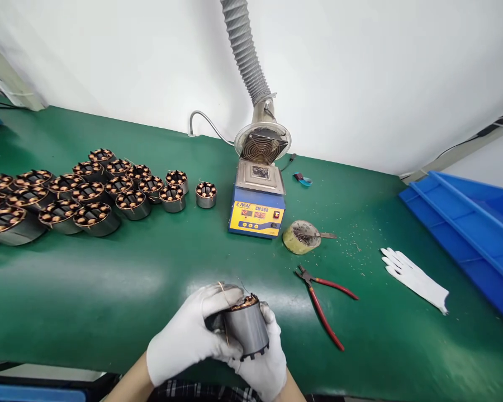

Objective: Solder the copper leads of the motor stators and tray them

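Both my hands wear white gloves and hold one motor stator [247,328] above the front part of the green bench. The stator is a grey metal cylinder with copper windings at its upper rim and dark teeth along the lower rim. Wrapped around its left side is my left hand [205,321], fingers over the top edge and thumb low on the wall. My right hand [268,354] cups it from the right and below. Thin copper wire ends stick out near the left fingers. The stator's inside and part of my right fingers are hidden.
Several more stators [96,218] stand grouped at the left. A blue solder pot [255,215] sits under a fume duct [245,50]. Right of it are a small tin [295,243], red-handled cutters [318,301], a white glove [414,279] and a blue bin [465,234].
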Action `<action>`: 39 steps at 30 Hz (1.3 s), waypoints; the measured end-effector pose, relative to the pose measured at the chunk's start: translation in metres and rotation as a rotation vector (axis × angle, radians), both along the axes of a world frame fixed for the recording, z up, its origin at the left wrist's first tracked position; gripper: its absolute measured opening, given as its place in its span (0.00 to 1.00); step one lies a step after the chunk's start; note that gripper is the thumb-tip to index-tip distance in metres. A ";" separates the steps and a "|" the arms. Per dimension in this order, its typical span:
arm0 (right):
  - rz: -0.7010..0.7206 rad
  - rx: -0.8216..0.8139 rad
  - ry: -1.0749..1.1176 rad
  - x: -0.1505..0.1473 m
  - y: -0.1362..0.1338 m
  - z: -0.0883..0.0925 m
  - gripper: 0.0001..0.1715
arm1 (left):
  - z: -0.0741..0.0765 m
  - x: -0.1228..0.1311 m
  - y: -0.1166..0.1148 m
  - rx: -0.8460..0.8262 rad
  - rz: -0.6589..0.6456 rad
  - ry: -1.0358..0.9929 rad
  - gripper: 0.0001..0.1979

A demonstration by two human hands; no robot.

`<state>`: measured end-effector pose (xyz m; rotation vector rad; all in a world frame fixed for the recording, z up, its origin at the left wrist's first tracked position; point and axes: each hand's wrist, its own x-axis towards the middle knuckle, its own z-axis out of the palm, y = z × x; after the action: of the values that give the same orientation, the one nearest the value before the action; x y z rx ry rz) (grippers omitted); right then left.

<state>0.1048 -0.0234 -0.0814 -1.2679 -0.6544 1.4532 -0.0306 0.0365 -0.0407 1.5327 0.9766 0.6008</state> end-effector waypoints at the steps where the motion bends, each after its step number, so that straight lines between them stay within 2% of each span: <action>1: 0.064 -0.054 0.185 -0.001 0.000 0.003 0.36 | 0.004 0.003 0.003 -0.084 0.067 -0.082 0.19; 3: 0.161 -0.157 0.533 -0.003 0.001 0.008 0.34 | 0.009 0.008 0.009 -0.287 0.244 -0.227 0.05; 5: 0.192 -0.175 0.738 -0.003 0.001 0.010 0.34 | 0.008 0.010 0.015 -0.405 0.421 -0.332 0.06; 7: 0.195 -0.101 0.762 -0.004 -0.001 0.009 0.35 | 0.003 0.008 0.019 -0.397 0.570 -0.437 0.11; 8: 0.192 -0.060 0.759 -0.004 -0.002 0.007 0.35 | 0.001 0.007 0.020 -0.368 0.605 -0.501 0.14; 10: 0.193 -0.012 0.746 -0.004 -0.003 0.003 0.34 | 0.001 0.005 0.018 -0.358 0.533 -0.590 0.20; 12: 0.177 -0.018 0.712 -0.006 -0.001 0.002 0.30 | 0.005 0.007 0.011 -0.475 0.340 -0.524 0.26; 13: 0.168 -0.016 0.673 -0.006 0.001 0.003 0.28 | 0.008 0.009 0.007 -0.535 0.278 -0.454 0.25; 14: 0.175 0.004 0.617 -0.007 0.004 0.005 0.26 | 0.010 0.011 0.004 -0.572 0.269 -0.389 0.22; 17: 0.148 0.125 0.364 -0.010 0.011 0.010 0.29 | 0.011 0.010 0.004 -0.491 0.438 -0.336 0.12; 20: -0.019 0.093 0.102 -0.014 0.005 0.006 0.38 | 0.001 -0.005 0.012 -0.366 0.609 -0.421 0.14; 22: -0.123 0.046 -0.004 -0.017 -0.002 -0.003 0.46 | -0.007 -0.015 0.014 -0.338 0.644 -0.503 0.19; 23: -0.153 0.051 -0.037 -0.020 -0.006 -0.009 0.49 | -0.009 -0.016 0.013 -0.357 0.578 -0.521 0.23; 25: -0.182 0.104 -0.109 -0.024 -0.010 -0.020 0.52 | -0.009 -0.011 0.009 -0.444 0.316 -0.453 0.30; 26: -0.181 0.126 -0.150 -0.026 -0.012 -0.024 0.54 | -0.007 -0.005 0.007 -0.478 0.212 -0.393 0.31; 27: -0.173 0.137 -0.195 -0.028 -0.012 -0.027 0.55 | -0.005 0.003 0.006 -0.495 0.176 -0.337 0.29; 29: -0.161 0.131 -0.271 -0.029 -0.012 -0.031 0.55 | 0.000 0.016 0.006 -0.490 0.279 -0.306 0.21; 31: -0.176 0.108 -0.340 -0.028 -0.012 -0.033 0.54 | 0.002 0.021 0.009 -0.498 0.463 -0.416 0.17; 34: -0.216 0.100 -0.527 -0.028 -0.014 -0.034 0.55 | 0.006 0.008 0.014 -0.471 0.713 -0.631 0.16; 35: -0.214 0.118 -0.578 -0.028 -0.014 -0.034 0.55 | 0.007 0.003 0.015 -0.459 0.734 -0.622 0.17; 36: -0.199 0.143 -0.610 -0.027 -0.014 -0.034 0.55 | 0.009 -0.002 0.015 -0.456 0.696 -0.563 0.18; 39: -0.121 0.192 -0.652 -0.024 -0.012 -0.030 0.49 | 0.012 -0.004 0.014 -0.512 0.405 -0.282 0.14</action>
<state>0.0811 -0.0358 -0.1111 -1.6008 -1.0934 0.8377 -0.0347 0.0502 -0.0287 0.7791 1.1219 0.7560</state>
